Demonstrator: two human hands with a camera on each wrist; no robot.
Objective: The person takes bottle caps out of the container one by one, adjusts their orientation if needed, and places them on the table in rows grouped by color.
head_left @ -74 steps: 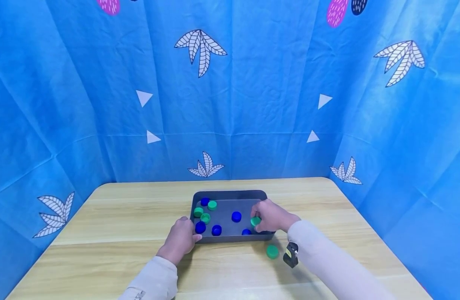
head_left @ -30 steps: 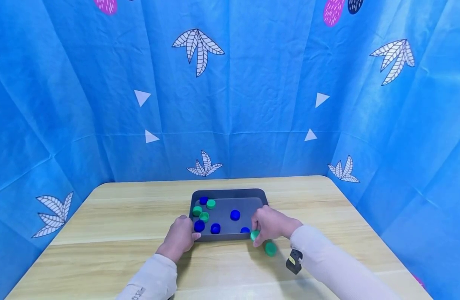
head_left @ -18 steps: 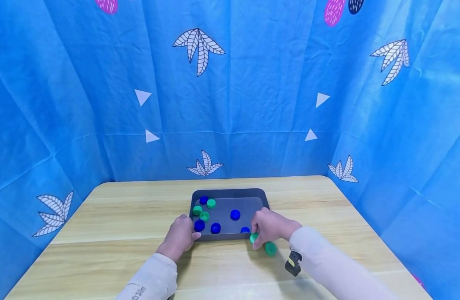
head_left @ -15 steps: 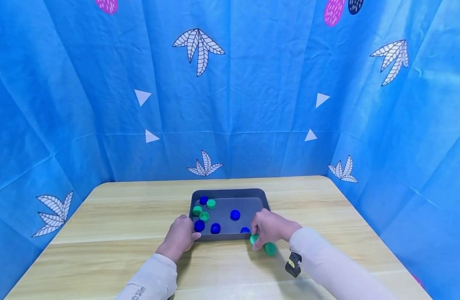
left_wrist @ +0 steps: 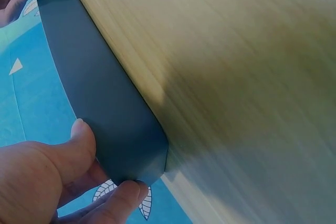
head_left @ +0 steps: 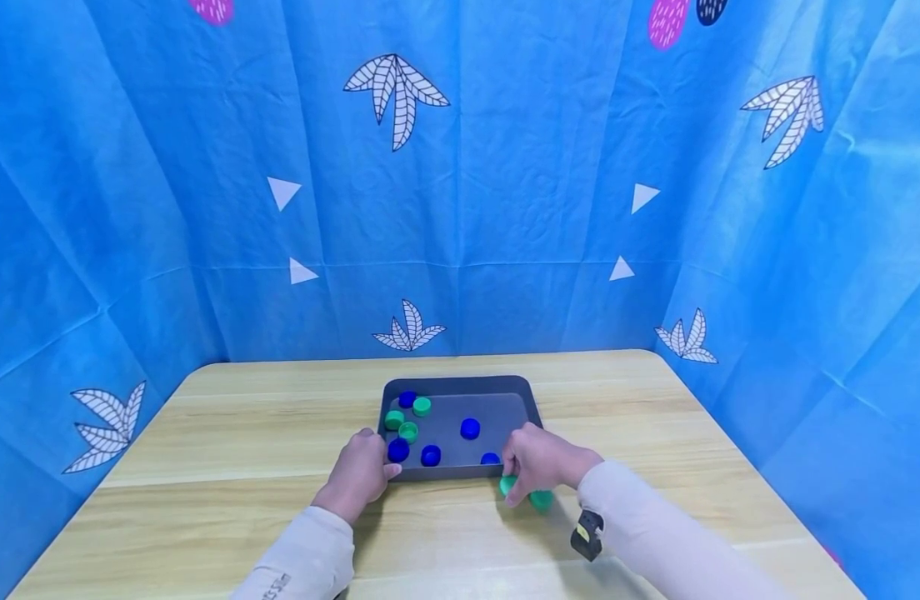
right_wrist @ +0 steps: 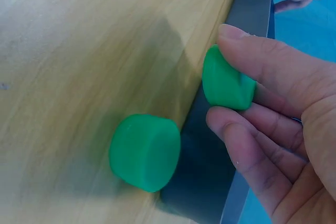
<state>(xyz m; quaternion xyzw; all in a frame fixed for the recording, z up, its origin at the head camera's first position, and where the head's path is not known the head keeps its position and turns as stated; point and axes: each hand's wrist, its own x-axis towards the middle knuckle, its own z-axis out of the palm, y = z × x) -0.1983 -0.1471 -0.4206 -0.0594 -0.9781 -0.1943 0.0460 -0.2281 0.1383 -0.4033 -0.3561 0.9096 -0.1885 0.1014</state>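
Observation:
A dark grey tray lies on the table, with several blue and green bottle caps inside. My left hand grips its near left corner; in the left wrist view the thumb lies at the rim and fingers wrap the corner. Between thumb and fingers my right hand pinches a green bottle cap, held just outside the near right part of the tray. Close by, a second green cap rests on the table beside the tray wall. In the head view the right hand partly covers both caps.
Inside the tray, green caps and blue caps cluster at the left; single blue caps lie toward the middle and right. A blue patterned curtain surrounds the wooden table. A black device hangs at the right cuff.
My right hand has lifted the green cap out of the tray, over its near wall, and lowered it toward the table. The left hand keeps its grip on the corner.

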